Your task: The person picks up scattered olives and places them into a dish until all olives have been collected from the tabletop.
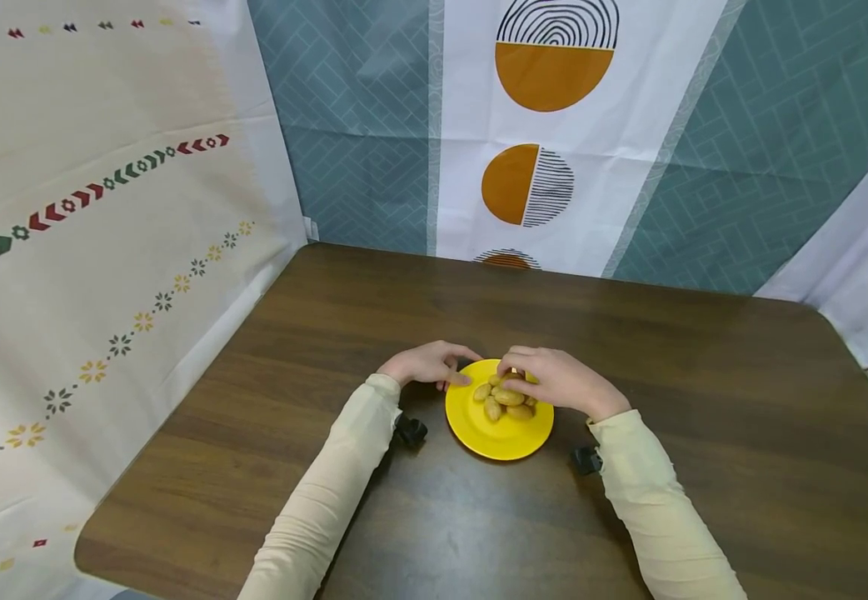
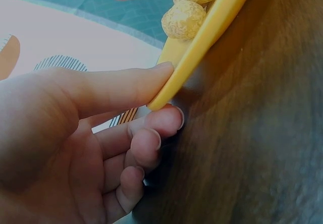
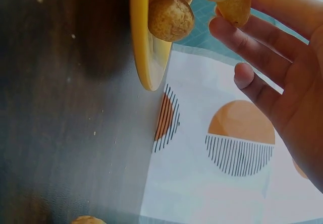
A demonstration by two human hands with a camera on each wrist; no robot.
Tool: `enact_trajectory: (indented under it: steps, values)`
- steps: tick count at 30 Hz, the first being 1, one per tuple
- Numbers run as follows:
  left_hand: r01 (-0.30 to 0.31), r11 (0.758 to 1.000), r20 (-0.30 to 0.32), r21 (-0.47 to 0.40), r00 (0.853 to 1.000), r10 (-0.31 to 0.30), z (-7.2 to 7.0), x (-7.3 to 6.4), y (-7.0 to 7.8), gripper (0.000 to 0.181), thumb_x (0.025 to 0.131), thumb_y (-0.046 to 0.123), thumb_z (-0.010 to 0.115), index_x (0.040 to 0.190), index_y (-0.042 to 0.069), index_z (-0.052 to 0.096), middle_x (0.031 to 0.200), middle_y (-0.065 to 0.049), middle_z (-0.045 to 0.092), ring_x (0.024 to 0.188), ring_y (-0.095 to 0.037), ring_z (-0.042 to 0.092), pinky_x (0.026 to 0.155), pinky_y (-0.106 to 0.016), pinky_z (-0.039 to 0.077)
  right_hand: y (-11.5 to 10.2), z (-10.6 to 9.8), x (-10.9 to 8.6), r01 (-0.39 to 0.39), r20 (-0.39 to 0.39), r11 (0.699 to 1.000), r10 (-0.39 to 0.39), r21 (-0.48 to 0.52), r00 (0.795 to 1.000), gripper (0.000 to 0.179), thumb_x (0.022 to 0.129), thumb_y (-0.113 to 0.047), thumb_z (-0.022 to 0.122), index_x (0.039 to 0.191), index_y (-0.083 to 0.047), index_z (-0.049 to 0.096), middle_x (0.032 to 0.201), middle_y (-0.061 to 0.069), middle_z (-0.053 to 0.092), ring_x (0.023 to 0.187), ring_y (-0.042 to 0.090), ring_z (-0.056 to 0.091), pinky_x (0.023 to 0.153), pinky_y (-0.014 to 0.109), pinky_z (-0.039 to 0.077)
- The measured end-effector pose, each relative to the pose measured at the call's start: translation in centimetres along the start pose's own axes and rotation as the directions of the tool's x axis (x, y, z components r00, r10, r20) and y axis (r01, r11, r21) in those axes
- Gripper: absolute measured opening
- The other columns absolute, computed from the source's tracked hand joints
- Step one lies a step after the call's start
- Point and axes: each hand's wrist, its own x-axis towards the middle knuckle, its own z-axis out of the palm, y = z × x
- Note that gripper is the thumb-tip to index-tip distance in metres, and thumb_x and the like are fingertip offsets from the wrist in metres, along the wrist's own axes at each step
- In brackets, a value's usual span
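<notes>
A round yellow plate (image 1: 497,440) lies on the brown wooden table, bearing a small heap of oval, yellow-brown, wrinkled fruits (image 1: 509,397) that look like dates. My left hand (image 1: 431,363) pinches the plate's left rim, thumb on top and a fingertip beneath, as the left wrist view shows. Over the heap's far right side is my right hand (image 1: 557,380). In the right wrist view it holds one fruit (image 3: 236,6) between its fingers, close above the others; the thumb is out of sight there.
The table (image 1: 314,358) stretches around the plate on all sides. Patterned curtains (image 1: 359,125) hang behind it and at the left. A black wrist camera (image 1: 410,430) sits under each forearm. A tan piece (image 3: 88,220) shows at the right wrist view's bottom edge.
</notes>
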Motion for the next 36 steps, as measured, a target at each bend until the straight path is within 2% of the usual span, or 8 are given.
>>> enact_trajectory:
  steps: [12, 19, 26, 36]
  values:
    - [-0.008, 1.0, -0.002, 0.001, 1.0, 0.008, -0.2, 0.0, 0.2, 0.048, 0.092, 0.025, 0.065, 0.138, 0.018, 0.053, 0.066, -0.001, 0.053, 0.057, -0.015, 0.051, 0.062, -0.022, 0.046, -0.1, -0.4, 0.0, 0.008, -0.029, 1.0, -0.009, -0.025, 1.0, 0.018, 0.089, -0.016, 0.07, 0.106, -0.015, 0.066, 0.102, -0.004, 0.063, 0.087, 0.012, 0.058, 0.087, 0.034, 0.055]
    - [-0.002, 1.0, 0.007, -0.007, 1.0, 0.002, 0.0, 0.1, -0.1, 0.047, 0.092, 0.026, 0.066, 0.137, 0.02, 0.054, 0.067, -0.002, 0.053, 0.057, -0.015, 0.05, 0.061, -0.023, 0.046, -0.1, -0.4, -0.2, 0.0, -0.015, 1.0, 0.0, -0.015, 1.0, 0.018, 0.09, -0.013, 0.068, 0.107, -0.014, 0.066, 0.104, -0.003, 0.063, 0.089, 0.014, 0.059, 0.089, 0.036, 0.055]
    - [0.002, 1.0, -0.01, -0.002, 1.0, -0.002, 0.0, 0.2, -0.2, 0.048, 0.092, 0.026, 0.066, 0.137, 0.02, 0.054, 0.065, -0.001, 0.053, 0.057, -0.015, 0.05, 0.061, -0.023, 0.047, 0.2, -1.0, -0.5, 0.019, -0.068, 0.999, -0.02, -0.026, 0.997, 0.017, 0.088, -0.012, 0.07, 0.105, -0.015, 0.066, 0.102, -0.004, 0.064, 0.088, 0.013, 0.059, 0.086, 0.036, 0.055]
    - [0.002, 1.0, -0.004, 0.006, 1.0, -0.002, 0.0, 0.4, -0.2, 0.048, 0.092, 0.027, 0.066, 0.138, 0.02, 0.054, 0.064, -0.001, 0.053, 0.056, -0.015, 0.051, 0.061, -0.024, 0.047, 0.8, -1.5, -1.0, -0.03, -0.053, 0.999, 0.03, -0.013, 0.998, 0.018, 0.089, -0.011, 0.068, 0.107, -0.014, 0.066, 0.104, -0.002, 0.065, 0.088, 0.013, 0.06, 0.085, 0.035, 0.056]
